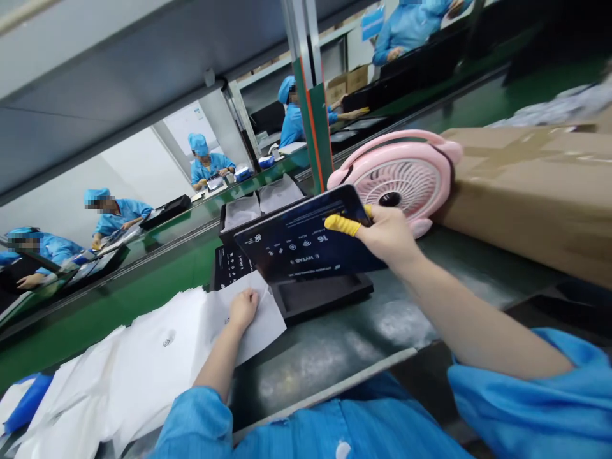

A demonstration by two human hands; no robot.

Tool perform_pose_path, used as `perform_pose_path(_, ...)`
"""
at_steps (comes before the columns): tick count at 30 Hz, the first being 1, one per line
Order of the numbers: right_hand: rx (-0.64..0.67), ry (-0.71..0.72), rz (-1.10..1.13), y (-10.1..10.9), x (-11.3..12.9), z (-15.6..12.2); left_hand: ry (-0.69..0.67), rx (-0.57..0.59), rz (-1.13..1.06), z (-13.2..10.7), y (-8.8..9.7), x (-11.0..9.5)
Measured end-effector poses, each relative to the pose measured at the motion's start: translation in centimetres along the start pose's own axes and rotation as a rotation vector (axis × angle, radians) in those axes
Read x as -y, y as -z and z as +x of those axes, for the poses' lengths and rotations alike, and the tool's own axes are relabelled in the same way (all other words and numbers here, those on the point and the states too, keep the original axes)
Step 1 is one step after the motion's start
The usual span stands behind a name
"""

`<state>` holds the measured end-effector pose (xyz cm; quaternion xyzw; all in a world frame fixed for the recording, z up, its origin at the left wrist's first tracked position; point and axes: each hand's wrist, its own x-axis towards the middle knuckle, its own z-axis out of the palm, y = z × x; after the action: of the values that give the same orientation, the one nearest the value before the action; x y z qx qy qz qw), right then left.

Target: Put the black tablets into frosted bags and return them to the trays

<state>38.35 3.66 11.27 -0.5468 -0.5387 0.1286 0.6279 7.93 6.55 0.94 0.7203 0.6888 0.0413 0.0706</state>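
Note:
My right hand (389, 234), with yellow finger cots, grips a dark tablet (306, 245) by its upper right edge. The tablet is tilted, its printed front facing me. To the left, my left hand (243, 309) is closed on a white protective sleeve (264, 319), whose top edge lies close to the tablet's lower left edge. Beneath the tablet is a black tray (325, 299), partly hidden by it. Another dark printed panel (228, 268) shows behind the sleeve. More white sleeves (157, 350) lie in an overlapping stack on my left.
A pink fan (401, 182) stands behind my right hand, beside a large cardboard box (530, 197). A metal post (310, 95) rises beyond the trays. Across the green conveyor belt (157, 274), several co-workers in blue sit. A blue-and-white packet (26, 401) lies far left.

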Motion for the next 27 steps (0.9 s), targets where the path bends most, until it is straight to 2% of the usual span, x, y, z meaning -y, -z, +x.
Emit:
perform_pose_path(4,-0.009,-0.09,0.067,-1.7,-0.3,-2.8,0.011,-0.011,-0.055,-0.4,0.3,-0.6)
perform_pose_path(8,-0.056,-0.133,0.094,-3.0,-1.0,-3.6,-0.051,0.047,-0.126,-0.4,-0.7,-2.0)
perform_pose_path(12,-0.121,-0.155,0.132,-2.9,-1.4,-3.6,-0.202,0.114,-0.101,-0.5,-1.0,-1.0)
perform_pose_path(14,-0.121,-0.166,0.151,-2.6,-1.6,-3.6,-0.221,0.112,-0.06,-0.6,-0.9,-0.1)
perform_pose_path(18,-0.142,-0.206,0.176,-2.2,-1.7,-4.2,-0.105,0.083,0.02,-0.6,-1.0,0.3)
perform_pose_path(21,-0.105,-0.204,0.19,-2.2,-1.6,-5.1,-0.027,0.034,-0.006,-0.5,-1.1,0.0)
perform_pose_path(23,-0.071,-0.205,0.189,-2.3,-1.5,-5.7,0.011,-0.012,-0.124,-0.7,-1.0,0.2)
perform_pose_path(27,0.009,-0.175,0.225,-3.1,-1.3,-6.9,0.107,-0.192,-0.51,-1.1,0.4,1.7)
